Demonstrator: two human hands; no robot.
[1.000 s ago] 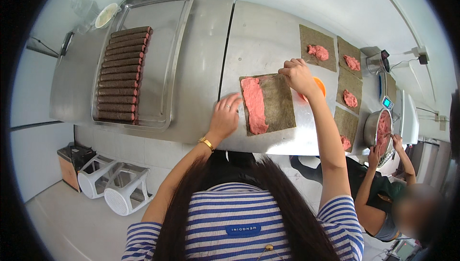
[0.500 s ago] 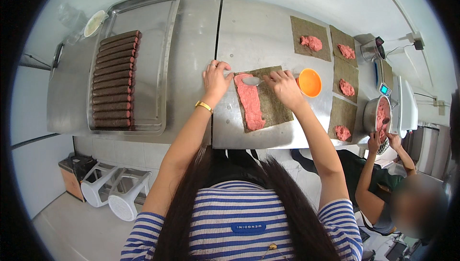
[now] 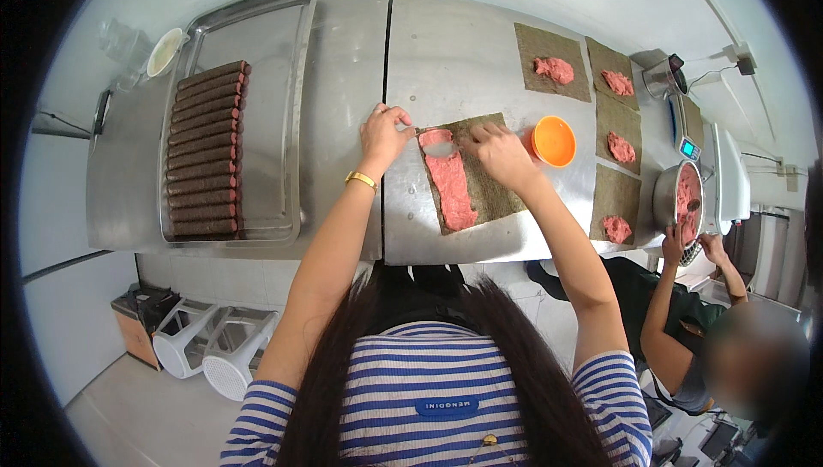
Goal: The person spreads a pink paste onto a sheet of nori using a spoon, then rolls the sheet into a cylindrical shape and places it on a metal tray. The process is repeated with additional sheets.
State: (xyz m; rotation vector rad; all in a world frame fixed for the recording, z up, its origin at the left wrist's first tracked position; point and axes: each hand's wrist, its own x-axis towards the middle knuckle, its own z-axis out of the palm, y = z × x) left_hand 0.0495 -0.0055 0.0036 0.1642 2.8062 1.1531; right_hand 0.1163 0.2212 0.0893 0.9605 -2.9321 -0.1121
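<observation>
A dark seaweed sheet point(image 3: 493, 188) lies on the steel table before me, with a long strip of pink minced meat point(image 3: 451, 186) spread along its left side. My right hand point(image 3: 501, 154) is closed around a spoon point(image 3: 440, 150), whose bowl rests on the far part of the strip. The spoon's handle is mostly hidden by the fingers. At the sheet's far left corner, my left hand point(image 3: 386, 135) has thumb and fingers pinched on the edge. Just right of my right hand stands an orange bowl point(image 3: 555, 141).
On the left, a metal tray point(image 3: 296, 124) holds a row of dark rolls point(image 3: 206, 150). Several seaweed sheets with meat lumps point(image 3: 619, 148) lie at right. Beyond them are a scale point(image 3: 686, 137) and a metal bowl point(image 3: 664, 197), where another person's hands point(image 3: 675, 244) work. Stools point(image 3: 231, 351) stand below left.
The spoon has shifted slightly left and nearer along the meat strip. My left hand stays by the sheet's corner. The whole view has shifted slightly.
</observation>
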